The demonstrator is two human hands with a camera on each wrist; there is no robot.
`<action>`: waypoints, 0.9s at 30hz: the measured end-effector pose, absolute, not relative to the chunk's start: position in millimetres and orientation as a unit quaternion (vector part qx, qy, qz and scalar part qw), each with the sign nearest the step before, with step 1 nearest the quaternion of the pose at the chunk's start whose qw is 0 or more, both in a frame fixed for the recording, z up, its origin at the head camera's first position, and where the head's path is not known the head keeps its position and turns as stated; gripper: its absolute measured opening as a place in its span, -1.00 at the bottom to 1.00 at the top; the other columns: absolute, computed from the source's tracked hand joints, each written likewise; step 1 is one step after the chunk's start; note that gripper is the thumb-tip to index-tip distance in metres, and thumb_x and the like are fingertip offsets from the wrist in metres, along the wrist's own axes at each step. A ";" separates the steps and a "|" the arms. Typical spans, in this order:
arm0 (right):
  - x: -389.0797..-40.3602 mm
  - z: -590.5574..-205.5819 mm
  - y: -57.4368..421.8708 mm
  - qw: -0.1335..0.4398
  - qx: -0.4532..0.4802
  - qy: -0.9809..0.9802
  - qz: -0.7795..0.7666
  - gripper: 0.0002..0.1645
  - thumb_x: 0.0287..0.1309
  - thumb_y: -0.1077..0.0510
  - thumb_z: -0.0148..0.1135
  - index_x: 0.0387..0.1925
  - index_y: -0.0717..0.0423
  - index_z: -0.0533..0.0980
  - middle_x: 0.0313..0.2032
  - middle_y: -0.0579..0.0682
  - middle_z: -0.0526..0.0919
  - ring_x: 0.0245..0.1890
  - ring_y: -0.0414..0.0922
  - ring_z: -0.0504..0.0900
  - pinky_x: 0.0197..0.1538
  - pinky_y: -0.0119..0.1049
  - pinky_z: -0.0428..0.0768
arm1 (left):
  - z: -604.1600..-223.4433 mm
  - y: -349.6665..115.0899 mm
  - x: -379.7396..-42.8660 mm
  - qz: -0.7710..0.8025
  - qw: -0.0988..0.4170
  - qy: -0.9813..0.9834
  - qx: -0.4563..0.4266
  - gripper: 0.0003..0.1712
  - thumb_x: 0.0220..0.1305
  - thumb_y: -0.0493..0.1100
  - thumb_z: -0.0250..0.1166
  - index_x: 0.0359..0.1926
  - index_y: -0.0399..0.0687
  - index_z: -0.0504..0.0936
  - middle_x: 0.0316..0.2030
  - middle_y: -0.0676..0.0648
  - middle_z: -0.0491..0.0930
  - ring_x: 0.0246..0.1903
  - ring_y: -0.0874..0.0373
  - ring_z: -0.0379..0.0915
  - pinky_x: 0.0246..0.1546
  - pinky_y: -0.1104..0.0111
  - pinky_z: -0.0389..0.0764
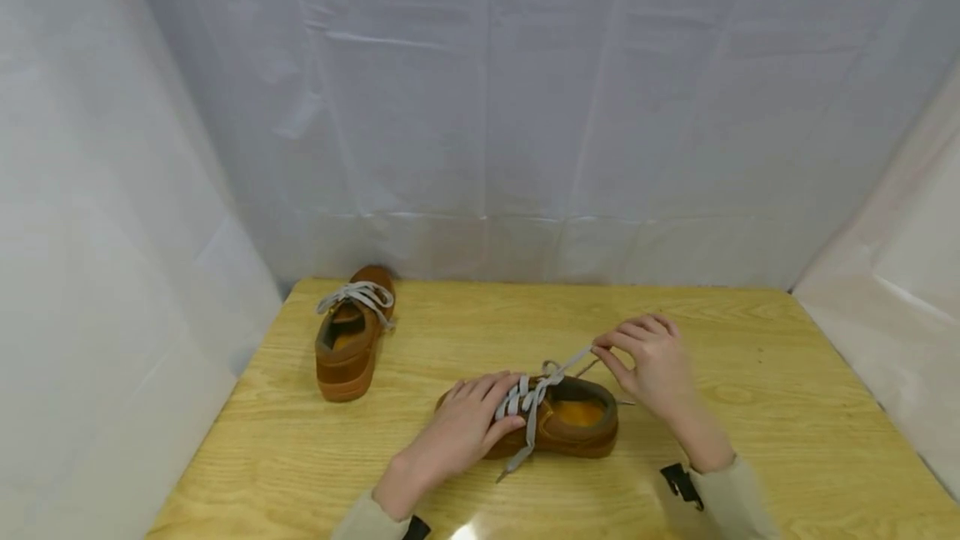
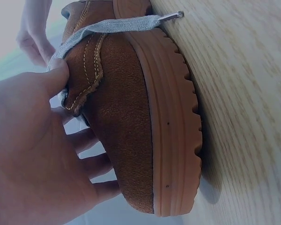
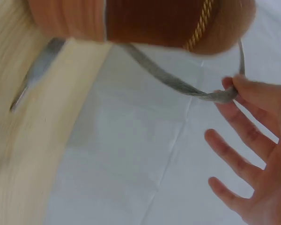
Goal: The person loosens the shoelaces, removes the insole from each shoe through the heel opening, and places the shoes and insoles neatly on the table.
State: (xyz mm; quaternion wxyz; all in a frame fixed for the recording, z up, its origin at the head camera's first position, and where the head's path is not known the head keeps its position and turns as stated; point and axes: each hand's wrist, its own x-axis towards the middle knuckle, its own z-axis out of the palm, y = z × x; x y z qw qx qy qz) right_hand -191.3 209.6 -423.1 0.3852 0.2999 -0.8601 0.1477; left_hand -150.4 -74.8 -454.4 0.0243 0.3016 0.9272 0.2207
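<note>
A brown shoe with grey laces lies on the table, its toe to the left. My left hand holds it over the toe; the left wrist view shows the thumb by the lace eyelets and the fingers around the far side. With thumb and forefinger, my right hand pinches a grey shoelace, pulled up taut toward the heel side, while its other fingers spread loosely. Another lace end hangs down the near side, its tip by the tabletop. Lace loops are visible over the tongue.
A second brown shoe, its grey laces tied in a bow, stands at the table's back left, heel toward me. The wooden table is bordered by pale sheeting behind and on both sides.
</note>
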 end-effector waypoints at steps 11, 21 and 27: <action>-192.5 -424.0 216.5 0.319 0.285 -0.894 0.137 -0.73 0.03 0.15 0.57 -0.17 0.01 0.74 -0.29 -0.04 0.77 -0.23 0.04 0.70 -0.05 0.09 0.64 | -456.0 -76.3 -151.0 0.229 0.037 0.926 0.297 -0.26 0.54 0.33 -0.15 0.56 0.13 0.19 0.46 -0.05 0.30 0.43 -0.01 0.23 0.40 -0.09 0.27; -192.1 -421.0 206.1 0.280 0.408 -0.848 0.192 -0.69 -0.11 0.21 0.63 -0.26 -0.04 0.72 -0.28 -0.15 0.74 -0.27 -0.15 0.69 -0.18 -0.16 0.70 | -453.7 -74.8 -150.4 0.230 0.032 0.927 0.295 -0.28 0.53 0.33 -0.12 0.55 0.16 0.22 0.44 -0.05 0.33 0.41 -0.01 0.26 0.38 -0.10 0.29; -187.4 -425.7 198.7 0.264 0.398 -0.864 0.159 -0.74 -0.15 0.09 0.67 -0.36 -0.06 0.73 -0.37 -0.18 0.73 -0.30 -0.14 0.65 -0.13 -0.07 0.68 | -452.4 -74.3 -150.6 0.227 0.031 0.927 0.297 -0.28 0.54 0.32 -0.11 0.54 0.14 0.23 0.44 -0.05 0.33 0.41 -0.01 0.26 0.37 -0.10 0.30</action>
